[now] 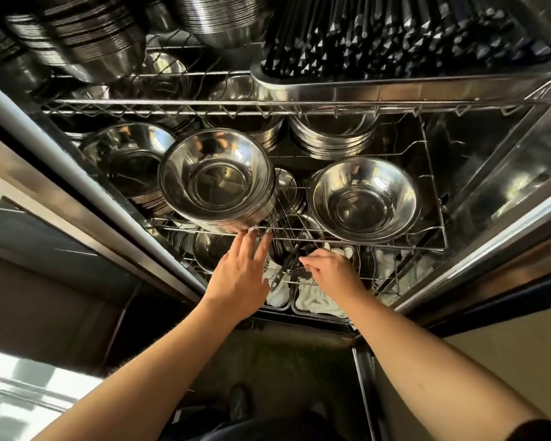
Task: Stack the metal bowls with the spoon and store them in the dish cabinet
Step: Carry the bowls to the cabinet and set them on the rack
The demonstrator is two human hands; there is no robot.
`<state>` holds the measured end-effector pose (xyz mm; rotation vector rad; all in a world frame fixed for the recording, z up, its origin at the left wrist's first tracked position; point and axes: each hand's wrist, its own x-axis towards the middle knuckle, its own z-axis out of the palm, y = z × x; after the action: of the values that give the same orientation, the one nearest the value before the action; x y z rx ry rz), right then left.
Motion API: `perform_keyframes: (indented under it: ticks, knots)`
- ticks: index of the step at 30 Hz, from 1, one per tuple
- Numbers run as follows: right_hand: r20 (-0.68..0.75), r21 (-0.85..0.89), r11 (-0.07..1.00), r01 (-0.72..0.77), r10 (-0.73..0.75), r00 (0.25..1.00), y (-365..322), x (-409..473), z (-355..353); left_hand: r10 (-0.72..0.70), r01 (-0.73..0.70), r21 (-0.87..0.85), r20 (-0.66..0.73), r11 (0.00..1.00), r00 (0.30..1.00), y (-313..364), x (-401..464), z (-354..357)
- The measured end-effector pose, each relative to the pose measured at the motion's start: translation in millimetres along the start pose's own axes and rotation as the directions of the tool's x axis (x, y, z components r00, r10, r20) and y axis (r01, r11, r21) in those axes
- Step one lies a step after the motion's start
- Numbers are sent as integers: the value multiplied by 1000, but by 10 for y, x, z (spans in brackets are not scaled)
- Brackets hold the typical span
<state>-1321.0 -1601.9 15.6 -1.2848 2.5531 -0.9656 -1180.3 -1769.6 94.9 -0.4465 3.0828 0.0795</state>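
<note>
A tall stack of shiny metal bowls stands on the middle wire shelf of the open dish cabinet, near its front edge. My left hand reaches up with fingers spread, the fingertips touching the stack's lower front rim. To the right on the same shelf sits another metal bowl. My right hand is just under the shelf front, fingers pinched on a thin metal utensil handle among several utensils standing in a cup. Whether it is the spoon, I cannot tell.
More bowl stacks and plates fill the back of the shelf. The top shelf holds bowl stacks and a tray of dark-handled cutlery. White cloths lie in trays on the lowest level. Steel cabinet frames flank both sides.
</note>
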Motion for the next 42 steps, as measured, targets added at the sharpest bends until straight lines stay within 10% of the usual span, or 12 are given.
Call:
perform_keyframes:
  ticks: [26,42]
  knots:
    - [402,-271,947,-173,275,873,190,131,238,-36,37,-30,31,999,999,68,-26,-72]
    - [-77,-229,973,24,-43,996,-578,-437,-956,-10,10,7,133,1000,991,193,181,-514]
